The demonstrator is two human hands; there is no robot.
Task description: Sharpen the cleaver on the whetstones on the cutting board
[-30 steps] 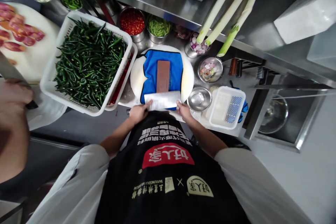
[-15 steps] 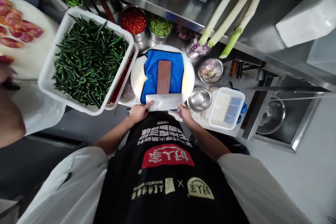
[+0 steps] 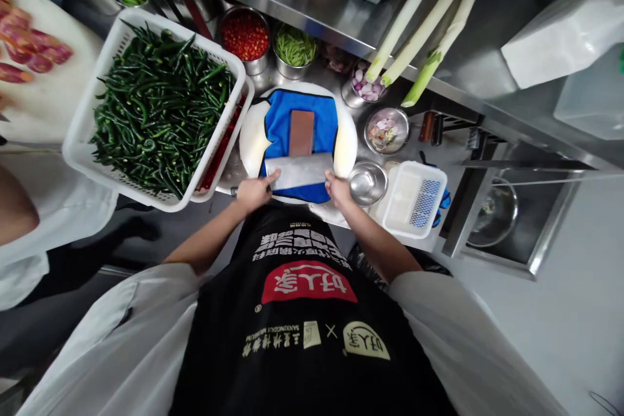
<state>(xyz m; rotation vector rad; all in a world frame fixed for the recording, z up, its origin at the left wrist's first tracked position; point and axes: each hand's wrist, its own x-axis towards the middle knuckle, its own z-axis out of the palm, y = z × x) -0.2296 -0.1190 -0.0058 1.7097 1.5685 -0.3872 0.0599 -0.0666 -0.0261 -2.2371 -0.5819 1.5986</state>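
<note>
A broad cleaver (image 3: 299,171) lies flat across the near end of a brown sharpening stone (image 3: 301,132). My left hand (image 3: 254,194) is closed round its dark handle, with the thumb on the blade. At the blade's other end, my right hand (image 3: 338,190) pinches the corner. Under the stone is a blue cloth (image 3: 324,114) with dark edging, spread over a round white board (image 3: 252,136).
To the left, a white basket (image 3: 71,143) holds green chilies; beyond it is another person's arm (image 3: 14,205). Metal bowls (image 3: 368,183) and a white plastic tray (image 3: 400,198) stand right. Leeks (image 3: 414,13) overhang the shelf edge (image 3: 336,29).
Both my hands and the cleaver have moved forward, away from my body, and the blade covers more of the stone. The other person's hand at the left has moved out of view.
</note>
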